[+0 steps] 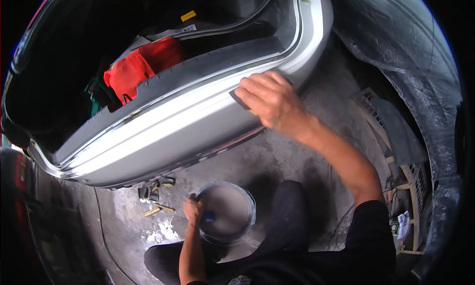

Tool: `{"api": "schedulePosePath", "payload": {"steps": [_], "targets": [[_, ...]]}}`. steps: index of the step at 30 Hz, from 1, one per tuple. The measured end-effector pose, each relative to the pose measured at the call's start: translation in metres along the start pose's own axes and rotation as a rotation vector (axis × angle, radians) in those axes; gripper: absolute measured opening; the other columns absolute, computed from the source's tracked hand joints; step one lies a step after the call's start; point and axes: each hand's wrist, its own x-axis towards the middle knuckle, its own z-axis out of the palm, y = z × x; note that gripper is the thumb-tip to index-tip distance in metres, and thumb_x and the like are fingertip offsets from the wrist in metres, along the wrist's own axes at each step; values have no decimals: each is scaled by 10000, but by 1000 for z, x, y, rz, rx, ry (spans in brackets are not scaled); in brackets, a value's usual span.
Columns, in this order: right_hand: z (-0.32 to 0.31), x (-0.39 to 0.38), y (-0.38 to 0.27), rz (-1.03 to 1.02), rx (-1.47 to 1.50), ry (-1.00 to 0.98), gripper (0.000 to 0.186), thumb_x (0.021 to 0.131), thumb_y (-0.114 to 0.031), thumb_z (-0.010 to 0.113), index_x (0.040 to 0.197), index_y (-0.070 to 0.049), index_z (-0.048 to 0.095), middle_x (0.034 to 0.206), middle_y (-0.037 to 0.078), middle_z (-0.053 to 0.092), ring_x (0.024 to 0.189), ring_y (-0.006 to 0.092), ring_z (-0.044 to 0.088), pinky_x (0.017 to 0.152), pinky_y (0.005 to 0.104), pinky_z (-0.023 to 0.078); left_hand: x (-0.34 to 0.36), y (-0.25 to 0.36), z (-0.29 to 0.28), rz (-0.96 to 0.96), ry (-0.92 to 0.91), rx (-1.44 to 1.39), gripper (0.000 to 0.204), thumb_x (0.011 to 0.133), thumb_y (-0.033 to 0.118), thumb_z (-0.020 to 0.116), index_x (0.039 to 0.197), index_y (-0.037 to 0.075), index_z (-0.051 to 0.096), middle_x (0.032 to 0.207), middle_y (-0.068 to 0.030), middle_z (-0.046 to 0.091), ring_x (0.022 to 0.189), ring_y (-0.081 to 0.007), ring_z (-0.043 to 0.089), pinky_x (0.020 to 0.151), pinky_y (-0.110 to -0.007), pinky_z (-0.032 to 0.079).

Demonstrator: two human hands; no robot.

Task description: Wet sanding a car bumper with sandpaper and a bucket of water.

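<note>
My right hand [267, 99] is closed around a dark piece of sandpaper [239, 100] and presses it to the upper edge of the car's silver-grey rear panel [198, 121]. A bit of yellow shows beneath the fingers. Lower down, my left hand [193, 209] is closed at the left rim of a round bucket [254, 206]. Something small and dark pokes out at its fingers, too unclear to name. Murky greyish water [228, 208] fills the bucket, and a blue thing [210, 216] lies in it beside my left hand.
Above the panel the trunk stands open, with a red cloth [131, 74] and a yellow object [188, 16] inside. Several dark and yellowish pieces [156, 191] lie on the wet concrete floor left of the bucket. A slatted crate [415, 196] and plastic sheeting [401, 47] are at the right.
</note>
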Motion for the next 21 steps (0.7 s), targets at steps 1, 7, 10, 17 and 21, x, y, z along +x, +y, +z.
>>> {"api": "schedulePosePath", "payload": {"steps": [1,7,10,17,21], "targets": [[-2,4,-2,-20,71,2,240,872,-13,712,1112,-22,729,1111,81,729,1065,262,698,919,401,534,-2,0,1,18,20,-9,512,921,534,766,1089,51,759,1006,-263,784,1002,-497,747,855,-566,593],[-4,-22,6,145,-162,31,329,903,-4,639,1219,-15,730,1149,91,704,1109,263,673,938,420,516,0,20,-3,-17,30,-49,475,927,509,759,1054,51,751,984,-261,780,981,-504,739,846,-570,586],[-1,-16,4,20,58,67,308,893,-2,650,1184,6,749,1159,114,732,1092,292,689,955,424,528,-3,12,-3,2,53,-47,465,924,502,760,1039,51,747,971,-257,778,970,-507,737,846,-570,584],[6,-19,10,67,-173,102,293,953,-59,701,1230,15,757,1205,98,750,1142,286,693,987,449,524,-1,8,3,13,63,-28,476,901,505,770,1037,50,741,984,-249,778,977,-491,738,858,-567,584],[16,-15,-5,33,-120,153,280,949,-69,713,1210,25,749,1201,119,746,1144,294,696,987,470,525,-3,3,2,6,47,-4,486,904,511,766,1052,49,744,1020,-255,778,1007,-481,740,867,-564,584]]}}
